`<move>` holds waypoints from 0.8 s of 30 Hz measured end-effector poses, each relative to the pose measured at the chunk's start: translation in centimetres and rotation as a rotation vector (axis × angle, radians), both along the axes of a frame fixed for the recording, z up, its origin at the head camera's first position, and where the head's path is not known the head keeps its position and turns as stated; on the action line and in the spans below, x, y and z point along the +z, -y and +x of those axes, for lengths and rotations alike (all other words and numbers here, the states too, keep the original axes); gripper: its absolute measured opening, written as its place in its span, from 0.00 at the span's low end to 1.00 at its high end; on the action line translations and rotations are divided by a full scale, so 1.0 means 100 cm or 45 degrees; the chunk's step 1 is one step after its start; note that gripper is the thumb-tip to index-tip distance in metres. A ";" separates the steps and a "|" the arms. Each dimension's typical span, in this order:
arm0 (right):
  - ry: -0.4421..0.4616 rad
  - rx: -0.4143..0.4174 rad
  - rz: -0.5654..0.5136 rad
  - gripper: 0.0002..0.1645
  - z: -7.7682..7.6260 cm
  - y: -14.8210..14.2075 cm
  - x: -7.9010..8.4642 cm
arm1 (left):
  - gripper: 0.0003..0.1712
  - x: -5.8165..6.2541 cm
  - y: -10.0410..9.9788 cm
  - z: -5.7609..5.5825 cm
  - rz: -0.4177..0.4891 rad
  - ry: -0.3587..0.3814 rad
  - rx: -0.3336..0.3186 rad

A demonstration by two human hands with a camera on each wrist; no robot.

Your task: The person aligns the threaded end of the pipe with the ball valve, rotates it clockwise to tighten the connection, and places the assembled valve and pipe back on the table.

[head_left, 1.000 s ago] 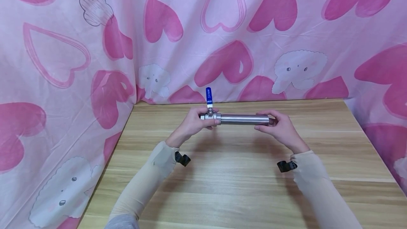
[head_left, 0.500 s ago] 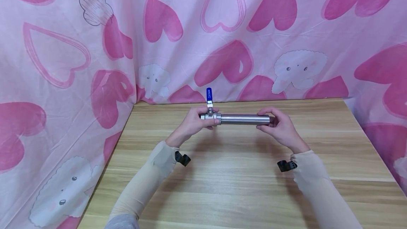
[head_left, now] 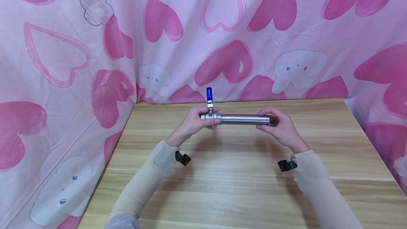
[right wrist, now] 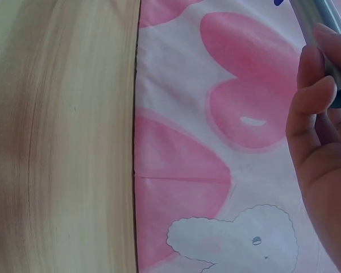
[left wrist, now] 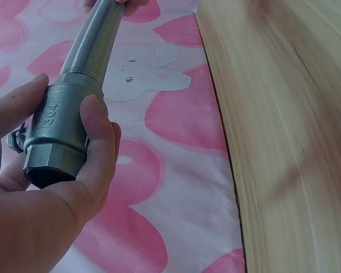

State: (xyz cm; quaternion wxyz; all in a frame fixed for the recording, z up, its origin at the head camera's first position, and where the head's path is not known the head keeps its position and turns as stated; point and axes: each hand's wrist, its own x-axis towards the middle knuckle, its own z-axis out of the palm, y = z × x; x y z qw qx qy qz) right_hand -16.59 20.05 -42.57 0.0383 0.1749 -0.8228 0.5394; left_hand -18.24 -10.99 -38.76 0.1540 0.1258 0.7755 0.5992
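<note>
A steel ball valve [left wrist: 58, 119] with a blue lever handle [head_left: 209, 94] is joined to the left end of a straight steel pipe [head_left: 243, 119]. My left hand [head_left: 192, 123] grips the valve body, thumb in front and fingers behind. In the left wrist view, raised "304" lettering shows on the body, and its threaded opening faces the palm. At the pipe's other end, my right hand [head_left: 282, 129] holds the tube between thumb and fingers. The pipe lies level across the view, over the far part of the table, with the lever pointing away from me.
The wood-grain table [head_left: 229, 186] ends at a pink heart-patterned curtain [head_left: 187, 50], which hangs along the back and both sides. Black wrist cameras [head_left: 182, 158] sit on both sleeves. Shadows of the arms fall on the tabletop.
My right hand has shifted very slightly to the right at the pipe's end. The left hand and the valve look nearly still.
</note>
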 end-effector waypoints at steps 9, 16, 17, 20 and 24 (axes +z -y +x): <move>0.011 -0.023 -0.016 0.23 0.000 0.000 -0.001 | 0.23 0.000 0.001 0.001 -0.005 0.007 -0.004; 0.027 -0.046 0.006 0.22 0.001 -0.001 0.000 | 0.23 0.000 0.001 0.001 0.006 0.005 -0.004; 0.026 -0.047 0.007 0.22 0.001 0.000 0.000 | 0.23 0.000 0.001 0.001 0.007 0.006 -0.003; 0.017 -0.046 0.018 0.23 0.002 0.000 0.001 | 0.23 0.001 0.001 0.001 0.013 0.004 -0.002; -0.001 -0.047 0.044 0.25 0.002 -0.001 0.001 | 0.23 0.000 0.001 0.001 0.020 -0.001 -0.006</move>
